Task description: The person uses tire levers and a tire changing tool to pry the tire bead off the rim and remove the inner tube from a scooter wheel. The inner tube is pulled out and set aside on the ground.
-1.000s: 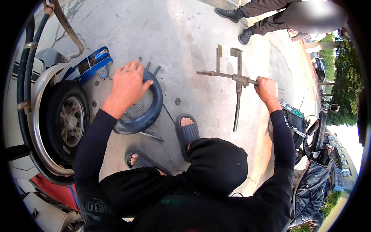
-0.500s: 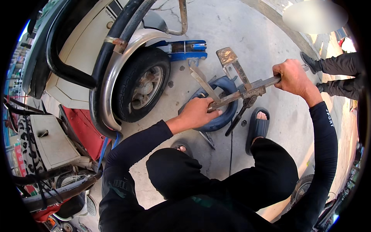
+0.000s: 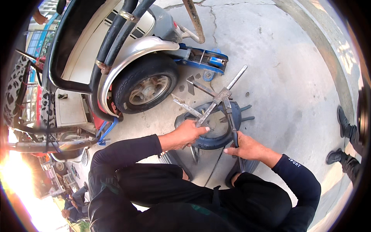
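My left hand [image 3: 181, 135] is closed around the lower end of a notched steel bar, part of a toothed-bar clamp tool [image 3: 222, 96] with a sliding block and projecting arms. My right hand [image 3: 249, 146] grips the tool's dark lever handle [image 3: 235, 135], which hangs down from the block. The bar slants up and to the right, its free end pointing away from me. Beneath the tool, a small black tire [image 3: 211, 144] lies flat on the concrete between my feet; the tool partly hides it. Whether the tool touches the tire, I cannot tell.
At left stands a three-wheeled vehicle with a mounted wheel [image 3: 148, 91], a silver fender [image 3: 135, 52] and black tube bars. A blue floor jack [image 3: 210, 62] reaches out from behind that wheel. Another person's dark shoes [image 3: 340, 121] are on the right.
My right hand has left the bar's far end and now holds the lever. The tool has turned, its free end swinging away from me. My view has shifted too.
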The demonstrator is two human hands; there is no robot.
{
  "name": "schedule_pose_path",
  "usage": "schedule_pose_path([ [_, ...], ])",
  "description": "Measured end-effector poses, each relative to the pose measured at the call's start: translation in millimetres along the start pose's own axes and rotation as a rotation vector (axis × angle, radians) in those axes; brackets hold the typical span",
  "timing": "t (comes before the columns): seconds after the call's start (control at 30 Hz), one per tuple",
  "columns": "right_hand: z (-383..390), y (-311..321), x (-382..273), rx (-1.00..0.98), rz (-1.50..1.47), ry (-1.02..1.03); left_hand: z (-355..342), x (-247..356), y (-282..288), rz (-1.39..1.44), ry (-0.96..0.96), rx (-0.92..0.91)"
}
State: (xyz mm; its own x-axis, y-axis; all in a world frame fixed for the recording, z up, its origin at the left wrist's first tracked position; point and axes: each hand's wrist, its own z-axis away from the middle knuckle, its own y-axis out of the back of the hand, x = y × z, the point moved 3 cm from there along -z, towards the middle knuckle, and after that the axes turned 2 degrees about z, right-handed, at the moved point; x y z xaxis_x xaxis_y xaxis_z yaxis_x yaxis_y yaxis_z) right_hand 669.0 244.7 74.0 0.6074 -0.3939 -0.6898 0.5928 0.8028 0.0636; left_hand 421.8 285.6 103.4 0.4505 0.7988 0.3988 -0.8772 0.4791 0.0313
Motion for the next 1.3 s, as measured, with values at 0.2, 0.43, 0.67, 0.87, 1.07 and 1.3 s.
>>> schedule_pose_path([
  [0.2,-1,128,1,0.200,0.525,0.066,36,17,-5,0.073,0.061,0.111],
  [0.43,21,213,-57,0.211,0.765,0.271,68,41,-20,-0.012,0.035,0.093],
  [0.67,12,183,-41,0.328,0.822,0.244,38,6,-11,-0.173,-0.062,0.190],
  [0.87,15,131,-14,0.368,0.959,0.229,-15,-63,-15,-0.238,-0.129,0.182],
  [1.07,33,83,-13,0.366,1.087,0.203,-9,-102,-6,-0.320,-0.156,0.106],
  [1.3,58,26,-80,0.352,1.249,0.128,-10,-109,48,-0.683,-0.331,0.217],
])
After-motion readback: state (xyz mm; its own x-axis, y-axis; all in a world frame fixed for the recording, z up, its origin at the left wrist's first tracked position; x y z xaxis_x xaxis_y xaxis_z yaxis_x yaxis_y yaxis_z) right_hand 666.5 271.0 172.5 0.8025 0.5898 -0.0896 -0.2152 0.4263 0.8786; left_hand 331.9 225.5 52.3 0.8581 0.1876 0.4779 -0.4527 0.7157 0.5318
